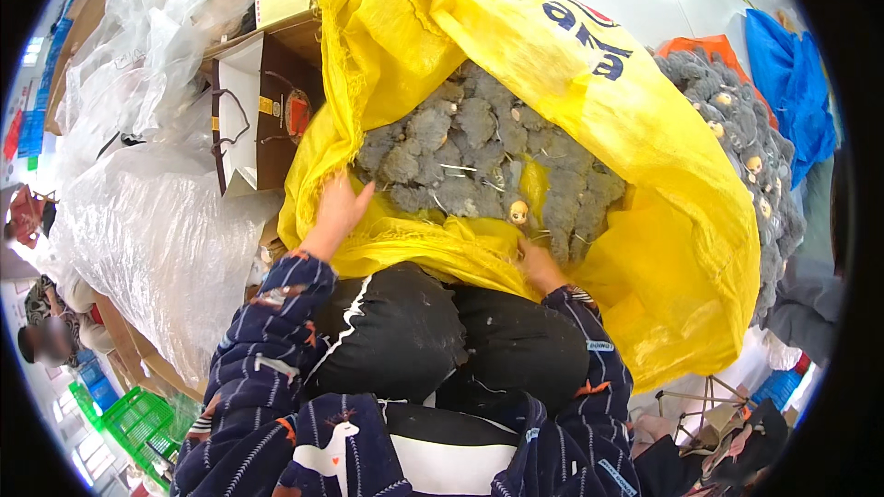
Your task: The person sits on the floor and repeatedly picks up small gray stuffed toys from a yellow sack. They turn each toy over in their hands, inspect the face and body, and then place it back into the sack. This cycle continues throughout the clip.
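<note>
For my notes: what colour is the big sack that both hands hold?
Yellow sack, best seen in the head view.

Right hand [539,262]: fingertips buried in yellow sack [645,138] folds. Grey plush toys [479,152] partly covered by sack. Second toy pile [755,147] cut off at the picture's rim.

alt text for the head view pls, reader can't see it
A seated person's left hand and right hand grip the near rim of a large yellow woven sack full of grey fuzzy plush toys. Clear plastic bags and a brown paper bag lie to the left; another grey toy pile is at right.
</note>
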{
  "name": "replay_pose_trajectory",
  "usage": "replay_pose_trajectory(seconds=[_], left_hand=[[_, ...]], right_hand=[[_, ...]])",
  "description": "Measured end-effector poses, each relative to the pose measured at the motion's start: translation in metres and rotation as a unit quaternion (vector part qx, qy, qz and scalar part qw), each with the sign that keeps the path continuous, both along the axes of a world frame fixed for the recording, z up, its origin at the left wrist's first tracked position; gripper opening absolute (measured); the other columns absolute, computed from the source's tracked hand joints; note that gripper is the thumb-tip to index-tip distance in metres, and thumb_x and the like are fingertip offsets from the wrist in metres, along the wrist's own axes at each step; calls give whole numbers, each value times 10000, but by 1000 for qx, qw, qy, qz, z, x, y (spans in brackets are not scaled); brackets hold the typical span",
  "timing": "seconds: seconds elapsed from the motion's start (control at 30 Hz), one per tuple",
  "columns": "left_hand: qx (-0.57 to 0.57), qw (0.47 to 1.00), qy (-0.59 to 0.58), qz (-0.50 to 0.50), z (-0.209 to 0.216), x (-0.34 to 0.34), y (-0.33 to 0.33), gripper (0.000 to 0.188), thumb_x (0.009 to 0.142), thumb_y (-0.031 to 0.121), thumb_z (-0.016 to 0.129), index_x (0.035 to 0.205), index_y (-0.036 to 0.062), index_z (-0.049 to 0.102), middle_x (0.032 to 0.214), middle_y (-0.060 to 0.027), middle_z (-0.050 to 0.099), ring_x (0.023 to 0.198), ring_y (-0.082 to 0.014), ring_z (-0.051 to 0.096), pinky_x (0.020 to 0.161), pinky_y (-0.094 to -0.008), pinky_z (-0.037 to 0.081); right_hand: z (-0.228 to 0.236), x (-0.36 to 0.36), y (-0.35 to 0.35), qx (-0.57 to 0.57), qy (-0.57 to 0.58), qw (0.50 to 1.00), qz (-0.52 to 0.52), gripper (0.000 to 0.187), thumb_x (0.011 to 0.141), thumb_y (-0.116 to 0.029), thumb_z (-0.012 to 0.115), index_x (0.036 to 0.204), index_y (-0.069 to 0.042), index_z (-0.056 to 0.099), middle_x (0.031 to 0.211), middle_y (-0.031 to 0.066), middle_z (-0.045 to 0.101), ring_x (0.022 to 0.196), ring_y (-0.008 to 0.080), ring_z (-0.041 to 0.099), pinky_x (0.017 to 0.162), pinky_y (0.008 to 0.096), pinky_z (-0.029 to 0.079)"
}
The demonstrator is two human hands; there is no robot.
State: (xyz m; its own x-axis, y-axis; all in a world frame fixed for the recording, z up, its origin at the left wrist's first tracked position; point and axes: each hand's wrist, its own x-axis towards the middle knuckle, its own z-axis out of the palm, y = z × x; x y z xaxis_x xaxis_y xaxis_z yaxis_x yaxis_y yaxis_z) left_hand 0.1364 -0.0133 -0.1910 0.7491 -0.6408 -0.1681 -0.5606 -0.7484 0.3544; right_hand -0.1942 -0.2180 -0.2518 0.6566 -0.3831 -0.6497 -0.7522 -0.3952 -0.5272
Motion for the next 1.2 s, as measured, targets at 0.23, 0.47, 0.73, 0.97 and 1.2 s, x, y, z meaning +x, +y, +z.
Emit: replay_pose_trajectory(seconds=[0.23, 0.47, 0.73, 0.97, 1.2], left_hand=[[193, 979, -60, 37, -71, 51, 4, 601, 725, 147, 654, 1220, -47, 372, 1105, -300, 486, 1056, -423, 476, 878, -443, 415], [172, 979, 93, 66, -138, 80, 74, 327, 821, 152, 535, 1072, -56, 513, 988, -289, 577, 945, -416, 560, 795, -451, 450], [101, 941, 227, 228, -119, 64, 28, 634, 701, 442, 667, 1003, -107, 574, 1027, -257, 595, 941, -367, 588, 780, -399, 471], [49, 856, 352, 374, -155, 47, 13, 518, 783, 374, 583, 1039, -76, 565, 982, -221, 612, 867, -304, 604, 729, -370, 478], [-146, 956, 42, 251, -118, 82, 36, 528, 809, 340, 581, 1139, -63, 490, 1110, -285, 543, 1064, -407, 503, 902, -411, 394]], right_hand=[[18, -15, 16, 1, -60, 995, -85, 646, 724, -273, 715, 1230, 0, 419, 1024, 237, 603, 962, 376, 574, 812, 403, 452], [12, -11, 26, 113, -31, 973, -200, 558, 731, -252, 716, 1152, 45, 503, 1060, 233, 597, 988, 324, 580, 823, 343, 444], [2, -17, 26, 134, -93, 959, -233, 533, 741, -263, 704, 1120, 63, 521, 1045, 223, 605, 936, 306, 594, 799, 331, 447], [-12, -29, 24, 113, -49, 967, -225, 531, 739, -245, 711, 1127, 62, 517, 1039, 195, 612, 933, 266, 593, 793, 326, 446], [9, -13, 22, 117, -66, 962, -237, 482, 741, -227, 711, 1094, 49, 532, 1004, 183, 620, 904, 254, 598, 781, 323, 447]])
